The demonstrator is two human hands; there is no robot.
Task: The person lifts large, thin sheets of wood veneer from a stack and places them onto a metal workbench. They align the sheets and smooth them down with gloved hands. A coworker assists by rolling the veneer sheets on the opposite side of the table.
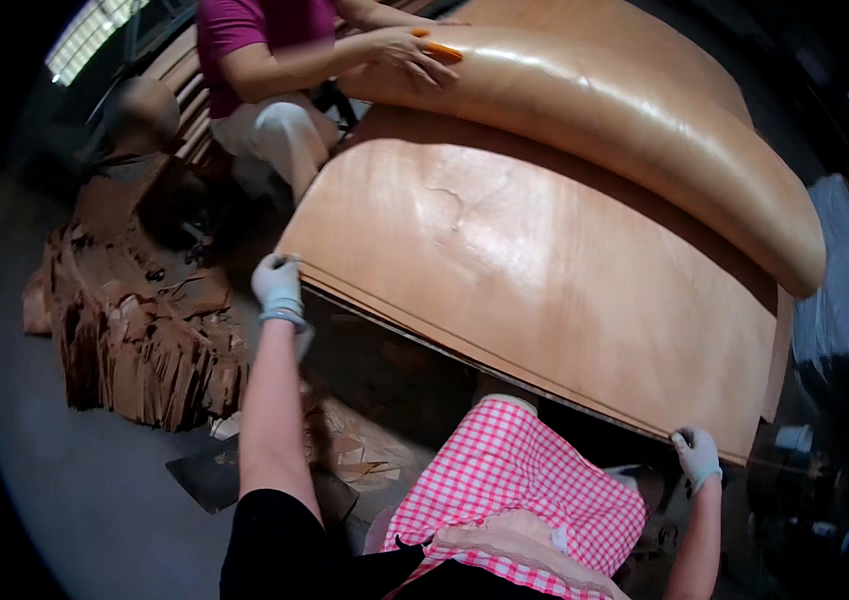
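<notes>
From where I stand, the person's left grip [277,285], in a thin white glove with a blue-grey band [283,318] at the wrist, pinches the near left corner of a broad, thin, tan wooden sheet [545,290]. The right grip [697,457], gloved in white too, is closed on the same near edge, a little short of the sheet's right corner. The sheet stretches between the two grips and away beyond them, glossy, with a small wrinkled mark on its face. Farther out from both grips, a long, shiny, tan curled roll [625,135] arches across it; I cannot tell whether the two are joined. At the roll's left end, beyond the left grip, a co-worker in a magenta shirt [240,45] rests a bare hand [407,58] on it, with a slim orange object [443,50] by the fingers. Left of the left grip stands a ragged stack of brown sheets [145,345], and below that grip pale broken scraps [370,460] lie about. Between the two forearms spreads a pink-and-white checked apron [535,475].
</notes>
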